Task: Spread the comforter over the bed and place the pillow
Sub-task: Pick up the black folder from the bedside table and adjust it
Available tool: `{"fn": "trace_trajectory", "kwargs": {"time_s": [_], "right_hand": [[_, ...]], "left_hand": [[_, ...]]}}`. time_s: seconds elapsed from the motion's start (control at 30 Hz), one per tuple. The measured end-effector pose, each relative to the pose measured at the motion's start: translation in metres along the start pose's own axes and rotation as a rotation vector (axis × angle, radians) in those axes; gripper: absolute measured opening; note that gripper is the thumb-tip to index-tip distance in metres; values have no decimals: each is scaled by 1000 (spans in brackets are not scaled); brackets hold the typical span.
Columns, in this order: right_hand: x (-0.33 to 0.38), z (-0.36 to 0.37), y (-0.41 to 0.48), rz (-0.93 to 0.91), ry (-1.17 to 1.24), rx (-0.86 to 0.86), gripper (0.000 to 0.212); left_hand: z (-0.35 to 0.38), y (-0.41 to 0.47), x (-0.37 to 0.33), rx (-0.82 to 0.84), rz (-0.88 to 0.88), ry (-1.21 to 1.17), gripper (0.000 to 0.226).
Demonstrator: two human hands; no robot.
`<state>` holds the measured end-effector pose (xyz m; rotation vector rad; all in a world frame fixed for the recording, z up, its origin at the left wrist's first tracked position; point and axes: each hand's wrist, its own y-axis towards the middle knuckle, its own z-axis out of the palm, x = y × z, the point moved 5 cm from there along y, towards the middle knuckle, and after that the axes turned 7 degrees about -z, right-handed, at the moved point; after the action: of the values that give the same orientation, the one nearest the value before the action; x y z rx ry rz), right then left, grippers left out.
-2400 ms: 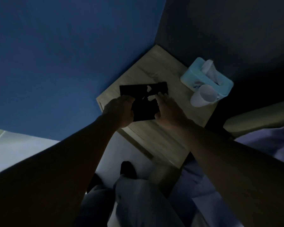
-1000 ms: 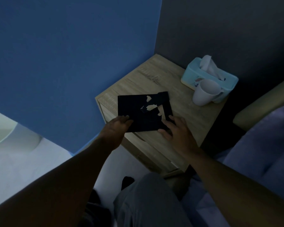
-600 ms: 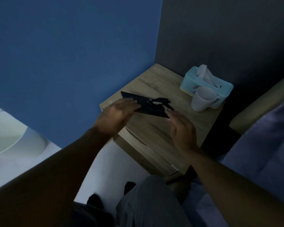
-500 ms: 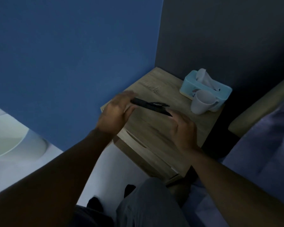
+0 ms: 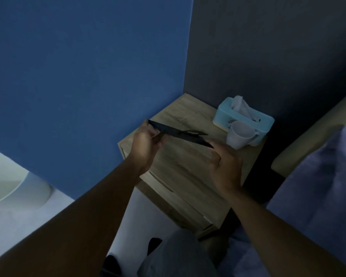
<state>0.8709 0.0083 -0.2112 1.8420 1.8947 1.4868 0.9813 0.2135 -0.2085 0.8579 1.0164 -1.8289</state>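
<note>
A flat black sheet-like object (image 5: pixel 180 133) hangs edge-on above the wooden nightstand (image 5: pixel 184 176). My left hand (image 5: pixel 146 144) pinches its left end. My right hand (image 5: pixel 226 164) is at its right end, fingers partly curled and touching the tip. A bluish-purple comforter (image 5: pixel 316 196) lies bunched at the right edge of view, on the bed. No pillow is clearly visible.
On the nightstand's far right stand a light-blue tissue box (image 5: pixel 244 116) and a white mug (image 5: pixel 240 134). A blue wall is on the left, a dark wall behind. A beige headboard (image 5: pixel 308 144) runs at right. My leg (image 5: pixel 176 256) and white floor are below.
The black object lay flat on the nightstand; both hands have lifted and tilted it until it shows edge-on. The view has drawn back slightly.
</note>
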Motion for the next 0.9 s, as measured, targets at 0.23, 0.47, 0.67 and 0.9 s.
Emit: {"fn": "trace_trajectory", "kwargs": {"time_s": [0.23,0.47,0.67,0.9], "right_hand": [[-10,9,-10,-139,-39,165,48],[-13,-1,12,273,174,195,44],[-30,21,45,666,200,403,72],[-31,25,58,711,361,-7,50]], "left_hand": [[19,-2,-10,-16,-117,-15,36],[7,1,-18,-108,-11,170,34],[10,-8,-24,-17,-14,204,36],[11,-6,-30,-24,32,300,38]]}}
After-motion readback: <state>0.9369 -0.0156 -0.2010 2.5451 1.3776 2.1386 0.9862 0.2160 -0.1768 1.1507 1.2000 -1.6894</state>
